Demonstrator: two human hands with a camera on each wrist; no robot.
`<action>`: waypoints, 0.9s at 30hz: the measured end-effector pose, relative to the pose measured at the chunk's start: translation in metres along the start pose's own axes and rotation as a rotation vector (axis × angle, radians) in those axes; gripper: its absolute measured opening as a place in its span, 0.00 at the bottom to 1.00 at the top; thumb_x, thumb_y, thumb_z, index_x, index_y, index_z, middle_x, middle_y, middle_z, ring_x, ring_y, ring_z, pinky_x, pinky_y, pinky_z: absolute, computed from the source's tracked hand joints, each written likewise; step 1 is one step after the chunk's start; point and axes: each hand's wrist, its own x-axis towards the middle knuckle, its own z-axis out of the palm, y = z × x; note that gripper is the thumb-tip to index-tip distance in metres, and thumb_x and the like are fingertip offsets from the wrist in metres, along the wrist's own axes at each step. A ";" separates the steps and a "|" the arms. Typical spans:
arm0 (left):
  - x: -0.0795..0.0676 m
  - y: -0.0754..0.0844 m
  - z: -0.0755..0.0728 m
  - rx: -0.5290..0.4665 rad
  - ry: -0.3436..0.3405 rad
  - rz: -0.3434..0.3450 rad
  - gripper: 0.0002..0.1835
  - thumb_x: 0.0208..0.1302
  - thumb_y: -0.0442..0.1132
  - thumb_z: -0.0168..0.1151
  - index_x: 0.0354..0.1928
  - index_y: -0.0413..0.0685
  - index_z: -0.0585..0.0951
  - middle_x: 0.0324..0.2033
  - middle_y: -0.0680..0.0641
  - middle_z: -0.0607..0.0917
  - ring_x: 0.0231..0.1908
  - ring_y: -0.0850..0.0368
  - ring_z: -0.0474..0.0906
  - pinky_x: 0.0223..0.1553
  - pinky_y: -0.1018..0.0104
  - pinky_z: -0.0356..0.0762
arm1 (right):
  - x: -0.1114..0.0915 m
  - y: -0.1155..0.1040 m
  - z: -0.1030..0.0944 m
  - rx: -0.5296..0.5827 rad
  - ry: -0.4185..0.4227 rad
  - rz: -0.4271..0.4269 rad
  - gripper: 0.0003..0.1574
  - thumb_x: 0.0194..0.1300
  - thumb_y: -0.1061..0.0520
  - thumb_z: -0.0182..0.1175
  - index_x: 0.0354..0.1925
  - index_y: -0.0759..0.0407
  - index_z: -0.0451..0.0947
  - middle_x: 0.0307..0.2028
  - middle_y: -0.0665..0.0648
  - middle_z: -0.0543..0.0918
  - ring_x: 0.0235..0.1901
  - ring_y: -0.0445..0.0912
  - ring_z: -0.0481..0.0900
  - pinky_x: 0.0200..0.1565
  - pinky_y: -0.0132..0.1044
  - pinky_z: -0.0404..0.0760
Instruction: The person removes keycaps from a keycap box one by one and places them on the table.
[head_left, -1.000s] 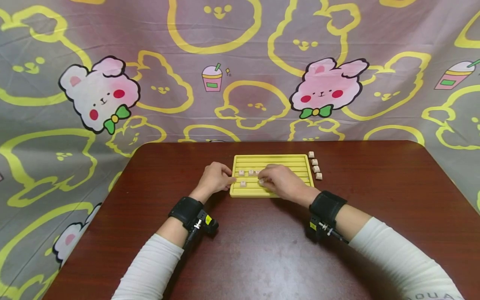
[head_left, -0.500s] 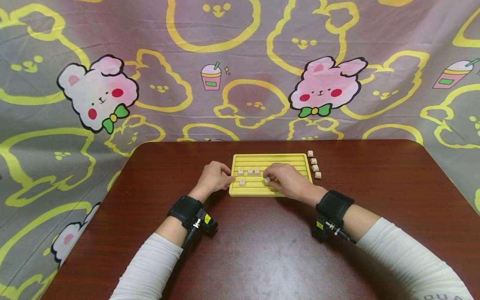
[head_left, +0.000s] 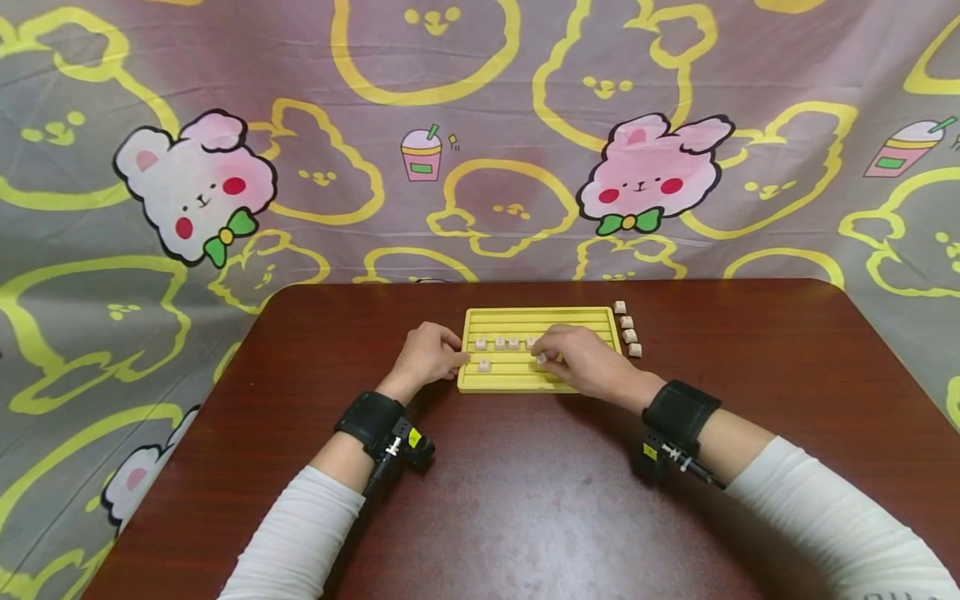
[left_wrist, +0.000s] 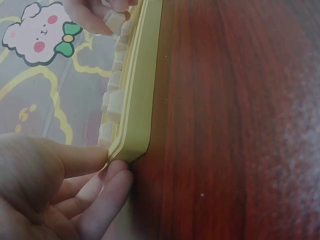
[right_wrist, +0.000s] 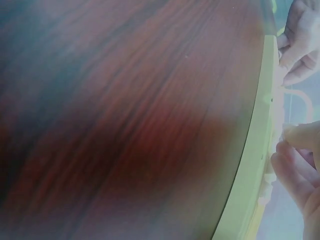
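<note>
My left hand (head_left: 426,354) grips the left edge of a yellow ridged tray (head_left: 495,385); in the left wrist view the thumb lies on the rim and the fingers (left_wrist: 107,195) are under the corner. Between thumb and fingertips, my right hand (head_left: 585,360) pinches a small white keycap (head_left: 541,358) over the tray's right half. Behind it, several keycaps (head_left: 500,343) stand along one row, the rightmost partly covered by the right hand. A single keycap (head_left: 484,366) sits in a nearer row at the left. Part of the tray's right half is hidden by the right hand.
Several more keycaps (head_left: 630,336) stand in a line on the dark wooden table (head_left: 480,483), just right of the tray. A patterned cloth (head_left: 510,142) hangs behind the table's far edge.
My right hand has moved to the right over the tray with the pinched keycap, uncovering more keycaps in the row behind. My left hand has stayed at the tray's edge.
</note>
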 end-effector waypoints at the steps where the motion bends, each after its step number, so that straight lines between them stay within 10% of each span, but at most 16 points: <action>1: 0.000 0.000 0.000 0.001 0.000 -0.001 0.17 0.57 0.38 0.68 0.46 0.36 0.82 0.30 0.41 0.87 0.22 0.58 0.83 0.26 0.67 0.81 | -0.001 0.000 -0.001 0.001 0.001 -0.001 0.13 0.60 0.60 0.64 0.45 0.57 0.83 0.41 0.52 0.84 0.38 0.42 0.82 0.42 0.36 0.80; 27: 0.000 0.000 0.000 0.006 -0.001 0.004 0.16 0.57 0.38 0.67 0.46 0.36 0.82 0.29 0.42 0.87 0.22 0.59 0.83 0.26 0.67 0.81 | -0.016 0.006 -0.022 -0.033 -0.004 -0.009 0.14 0.57 0.61 0.66 0.44 0.59 0.84 0.40 0.53 0.85 0.37 0.42 0.83 0.39 0.35 0.81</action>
